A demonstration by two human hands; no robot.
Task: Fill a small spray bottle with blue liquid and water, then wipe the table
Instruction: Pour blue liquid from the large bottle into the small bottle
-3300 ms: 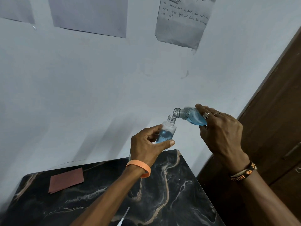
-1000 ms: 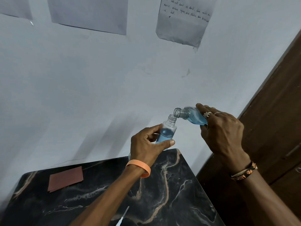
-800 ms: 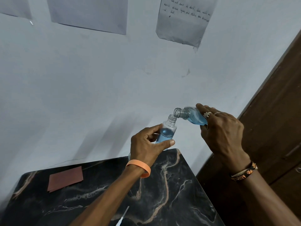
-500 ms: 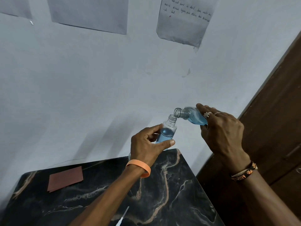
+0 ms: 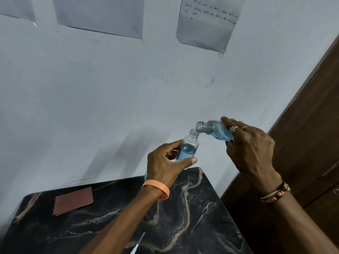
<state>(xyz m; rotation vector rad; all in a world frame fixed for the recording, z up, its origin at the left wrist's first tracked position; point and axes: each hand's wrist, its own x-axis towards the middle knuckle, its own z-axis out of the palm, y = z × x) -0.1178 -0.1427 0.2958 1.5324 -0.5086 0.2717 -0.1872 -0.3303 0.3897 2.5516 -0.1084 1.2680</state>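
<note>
Nothing much is shifting since a moment ago: both hands are keeping their pose, the pouring bottle still tipped. Nearest, one white spray tube (image 5: 138,243) is lying on the black marble table (image 5: 192,226), with one brown cloth (image 5: 73,200) further left. Above the far edge, the left hand (image 5: 166,166) is clamping one small bottle (image 5: 188,149) upright, partly blue. The right hand (image 5: 251,149) is gripping one second bottle (image 5: 214,132), mouths nearly touching. Three papers are hanging on the wall beyond
</note>
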